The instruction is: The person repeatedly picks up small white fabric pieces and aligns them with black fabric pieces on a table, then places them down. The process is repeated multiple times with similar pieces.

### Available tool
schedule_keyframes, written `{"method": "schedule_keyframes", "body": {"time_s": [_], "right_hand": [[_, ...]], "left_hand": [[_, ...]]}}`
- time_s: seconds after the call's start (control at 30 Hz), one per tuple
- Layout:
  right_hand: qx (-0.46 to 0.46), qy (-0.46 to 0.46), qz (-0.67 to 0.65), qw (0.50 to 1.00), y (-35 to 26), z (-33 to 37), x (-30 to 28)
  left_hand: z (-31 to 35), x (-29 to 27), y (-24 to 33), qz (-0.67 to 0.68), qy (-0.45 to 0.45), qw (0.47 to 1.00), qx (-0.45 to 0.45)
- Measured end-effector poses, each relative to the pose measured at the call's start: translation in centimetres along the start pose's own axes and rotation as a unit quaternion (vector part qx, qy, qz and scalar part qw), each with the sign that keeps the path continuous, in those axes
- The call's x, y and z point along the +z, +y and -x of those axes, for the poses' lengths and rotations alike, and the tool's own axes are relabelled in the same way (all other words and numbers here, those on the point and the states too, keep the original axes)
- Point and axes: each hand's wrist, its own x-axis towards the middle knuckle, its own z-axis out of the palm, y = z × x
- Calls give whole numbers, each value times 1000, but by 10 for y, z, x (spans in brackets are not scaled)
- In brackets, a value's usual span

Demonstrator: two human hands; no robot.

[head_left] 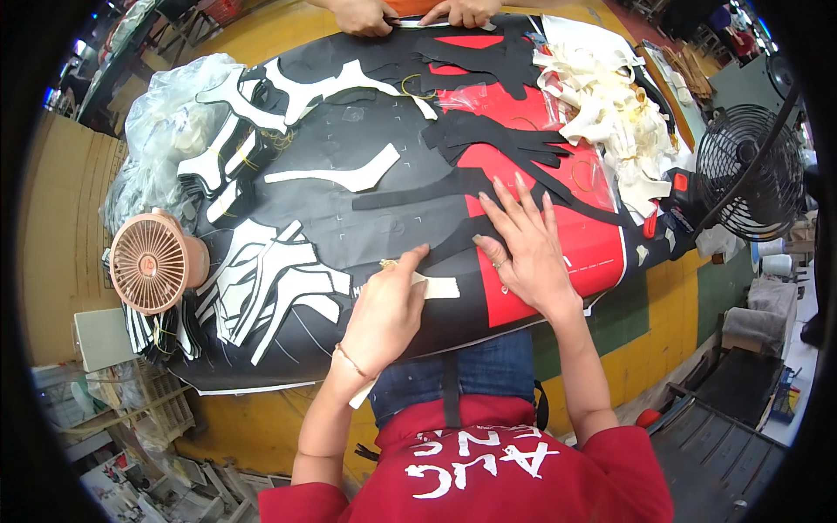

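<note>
The left hand (pixel 384 309) curls over a cream strip (pixel 442 288) whose visible end points right; its grip is hidden, so I cannot tell. The right hand (pixel 527 261) lies open, fingers spread away, across a black strip (pixel 453 244) slanting rightward and away on the table (pixel 305 209).

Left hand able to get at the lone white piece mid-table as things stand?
Likely yes: the white piece lies ahead of the left hand, just flat black strips between. The white strip at that hand might need releasing first.
</note>
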Motion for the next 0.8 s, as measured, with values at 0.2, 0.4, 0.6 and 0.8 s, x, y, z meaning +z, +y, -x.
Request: {"method": "schedule_keyframes", "body": {"time_s": [0.2, 0.4, 0.6, 0.8], "right_hand": [[36, -1, -340, 940, -14, 23, -35], [120, -25, -542, 832, -57, 54, -32], [41, 181, -281, 941, -79, 52, -7], [-34, 208, -157, 965, -89, 56, -3]], "left_hand": [[33, -11, 20, 303, 41, 944, -122], [34, 1, 22, 149, 139, 978, -42], [41, 6, 33, 5, 211, 977, 19], [45, 18, 29, 256, 152, 949, -108]]}}
